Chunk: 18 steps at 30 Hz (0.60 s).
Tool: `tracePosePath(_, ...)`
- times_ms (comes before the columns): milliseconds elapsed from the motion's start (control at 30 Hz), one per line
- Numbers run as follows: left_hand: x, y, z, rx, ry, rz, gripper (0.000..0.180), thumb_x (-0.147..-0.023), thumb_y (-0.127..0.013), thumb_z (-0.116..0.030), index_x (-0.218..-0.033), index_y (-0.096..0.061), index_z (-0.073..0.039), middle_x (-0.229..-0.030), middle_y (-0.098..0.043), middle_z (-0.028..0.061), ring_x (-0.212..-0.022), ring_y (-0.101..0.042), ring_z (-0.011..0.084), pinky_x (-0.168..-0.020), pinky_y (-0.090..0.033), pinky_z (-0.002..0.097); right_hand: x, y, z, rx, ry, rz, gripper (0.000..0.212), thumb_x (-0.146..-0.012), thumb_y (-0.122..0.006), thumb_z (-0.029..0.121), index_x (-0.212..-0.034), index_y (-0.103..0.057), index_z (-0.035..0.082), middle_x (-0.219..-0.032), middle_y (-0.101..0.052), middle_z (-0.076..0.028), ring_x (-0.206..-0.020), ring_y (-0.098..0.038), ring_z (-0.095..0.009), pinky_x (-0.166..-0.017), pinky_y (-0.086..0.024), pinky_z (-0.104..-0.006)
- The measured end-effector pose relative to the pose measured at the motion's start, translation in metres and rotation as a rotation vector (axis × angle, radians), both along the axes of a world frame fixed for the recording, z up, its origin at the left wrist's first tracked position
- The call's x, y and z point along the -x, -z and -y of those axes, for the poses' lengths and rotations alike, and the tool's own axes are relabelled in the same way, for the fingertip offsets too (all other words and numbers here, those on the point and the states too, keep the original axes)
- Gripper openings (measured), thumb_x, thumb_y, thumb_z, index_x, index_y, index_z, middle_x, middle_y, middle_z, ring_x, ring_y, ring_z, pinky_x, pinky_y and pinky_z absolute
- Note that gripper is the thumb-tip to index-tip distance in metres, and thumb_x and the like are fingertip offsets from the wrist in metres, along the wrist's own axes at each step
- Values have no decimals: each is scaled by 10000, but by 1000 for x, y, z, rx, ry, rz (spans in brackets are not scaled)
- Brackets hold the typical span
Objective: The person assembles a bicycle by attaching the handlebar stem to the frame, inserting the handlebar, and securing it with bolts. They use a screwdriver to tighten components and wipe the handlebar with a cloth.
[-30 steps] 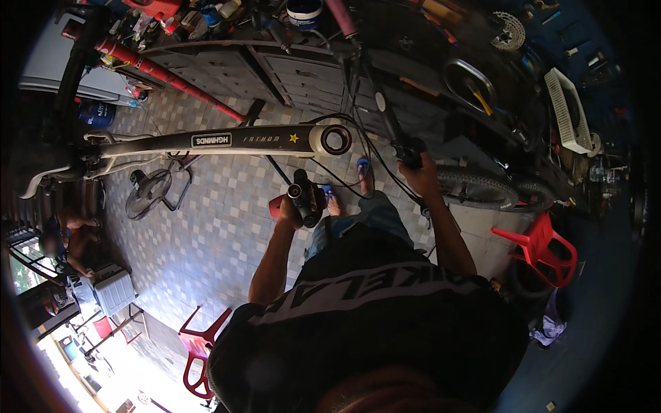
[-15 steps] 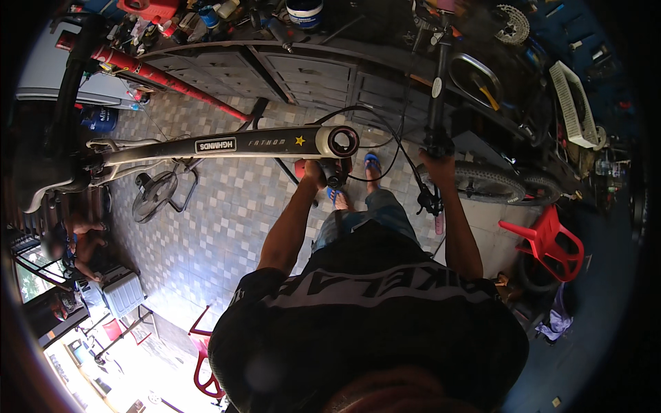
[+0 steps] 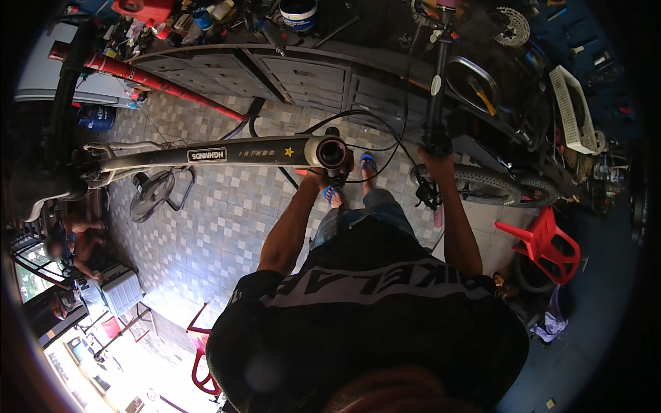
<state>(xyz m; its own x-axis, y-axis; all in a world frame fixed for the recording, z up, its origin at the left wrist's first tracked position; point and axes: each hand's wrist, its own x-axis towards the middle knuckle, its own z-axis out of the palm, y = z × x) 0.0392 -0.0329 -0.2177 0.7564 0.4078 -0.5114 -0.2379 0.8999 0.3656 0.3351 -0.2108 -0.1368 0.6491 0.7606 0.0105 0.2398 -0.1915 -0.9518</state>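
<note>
Left hand: the left hand reaches up beneath the head tube of the bicycle frame; its fingers are mostly hidden behind the tube, so how far they are closed cannot be told.
Right hand: the right hand is wrapped closed around the lower end of a black handlebar assembly, which stands nearly upright, just right of the head tube.
Frame position: the dark frame lies roughly level across the left half of the view, above the tiled floor, its open head tube facing the camera.
Cables: black cables loop from the head tube across to the handlebar assembly.
Behind the frame: a grey cabinet bench carrying tools and 1 white tub.
Right of the person: a knobby bicycle tyre lying near the bench, and 1 red plastic chair standing beside it.
Lower left: a floor fan on the tiles, well apart from both hands.
</note>
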Motion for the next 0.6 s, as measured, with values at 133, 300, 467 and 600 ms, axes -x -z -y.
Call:
tracePosePath(133,3,-15,-1,-106,-13,15,340,-980,-636,-427,-940,-687,-94,-840,-694,98,-697,-655,205,-625,-533,307,-8,9,0,88,-9,61,500,-790,-807,139,-1232,-594,42,-1001,-681,-41,-899,-642,-156,-811,-529,-350)
tracePosePath(300,9,-29,-3,-196,-39,19,324,-978,-641,-412,-930,-685,-94,-838,-692,99,-696,-650,197,-618,-526,298,-9,5,-7,110,1,83,465,-784,-792,117,-1203,-610,32,-1018,-697,-48,-901,-655,-170,-824,-532,-352)
tracePosePath(467,7,-33,-11,-243,-4,-3,306,-950,-655,-392,-864,-663,-99,-802,-681,98,-659,-625,176,-583,-481,283,-5,-7,-12,112,7,29,458,-780,-787,100,-1196,-608,32,-1015,-698,-50,-894,-659,-178,-844,-534,-356)
tracePosePath(600,17,-8,-20,-282,58,87,500,-1051,-480,-486,-1113,-683,-33,-895,-736,128,-712,-699,219,-668,-589,342,-4,-10,-14,146,-15,101,460,-781,-793,106,-1195,-606,33,-1002,-694,-50,-888,-656,-173,-840,-534,-352)
